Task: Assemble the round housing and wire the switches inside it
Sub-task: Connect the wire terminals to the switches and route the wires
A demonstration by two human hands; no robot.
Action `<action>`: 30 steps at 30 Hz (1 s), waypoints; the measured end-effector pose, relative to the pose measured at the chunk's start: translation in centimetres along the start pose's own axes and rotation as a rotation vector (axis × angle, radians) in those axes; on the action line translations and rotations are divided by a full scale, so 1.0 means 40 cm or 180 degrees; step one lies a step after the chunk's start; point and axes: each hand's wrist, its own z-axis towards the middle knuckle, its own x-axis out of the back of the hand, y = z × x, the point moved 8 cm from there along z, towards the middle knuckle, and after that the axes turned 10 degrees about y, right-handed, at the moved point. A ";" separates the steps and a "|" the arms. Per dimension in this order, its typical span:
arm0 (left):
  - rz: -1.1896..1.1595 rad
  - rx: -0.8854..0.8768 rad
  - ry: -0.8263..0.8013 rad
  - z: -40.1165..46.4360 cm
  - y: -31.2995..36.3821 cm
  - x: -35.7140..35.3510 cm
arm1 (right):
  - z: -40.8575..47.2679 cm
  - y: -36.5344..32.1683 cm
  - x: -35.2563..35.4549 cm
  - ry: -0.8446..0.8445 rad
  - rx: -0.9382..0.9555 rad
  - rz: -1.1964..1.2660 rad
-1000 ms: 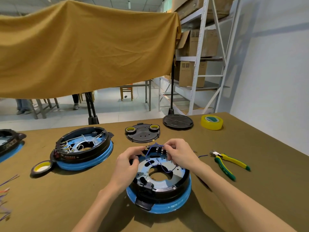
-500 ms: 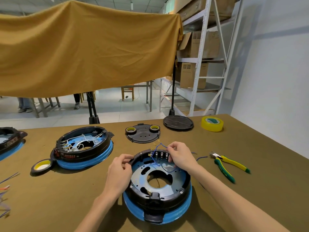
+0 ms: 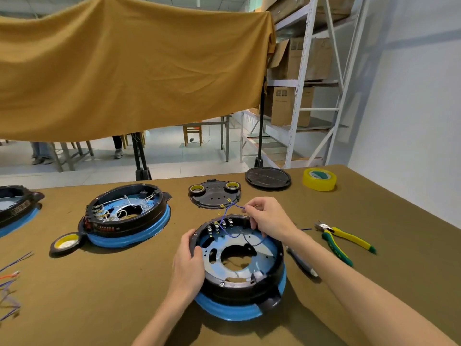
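your left hand (image 3: 187, 267) grips the rim of the round black housing on its blue base (image 3: 239, 265), steadying it on the bench (image 3: 112, 283) while your right hand (image 3: 269, 218) pinches the thin blue wire (image 3: 230, 208) above the switches (image 3: 220, 224).

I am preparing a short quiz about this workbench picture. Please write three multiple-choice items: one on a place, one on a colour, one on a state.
1. Where do the pliers lie?
A. right of the near housing
B. inside the far housing
C. on the shelf

2. What colour is the wire that the right hand pinches?
A. white
B. blue
C. red

3. What does the left hand do?
A. lies flat on the table
B. lifts the tape roll
C. grips the near housing at its rim

Answers: 1 A, the pliers rest on the table beside the right forearm. 2 B, the blue strand rises from the switches. 3 C, its fingers curl over the black rim.
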 end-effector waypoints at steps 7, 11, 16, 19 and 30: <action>0.0559 0.0035 0.0701 0.001 0.001 0.087 | -0.019 0.003 -0.022 -0.0310 -0.0246 -0.0236; 0.0110 -0.0324 -0.0081 0.046 0.034 0.048 | -0.025 0.004 -0.052 -0.0422 -0.0177 -0.0425; 0.0102 -0.0123 -0.0369 0.055 0.007 0.018 | -0.019 0.012 -0.071 -0.0463 -0.0143 -0.0714; 0.0699 -0.0325 0.0118 0.037 0.001 0.036 | -0.011 0.019 -0.070 -0.0453 -0.0164 -0.0747; 0.0433 -0.0923 -0.0232 0.096 0.119 0.034 | -0.034 -0.031 -0.078 -0.0450 0.0162 0.0078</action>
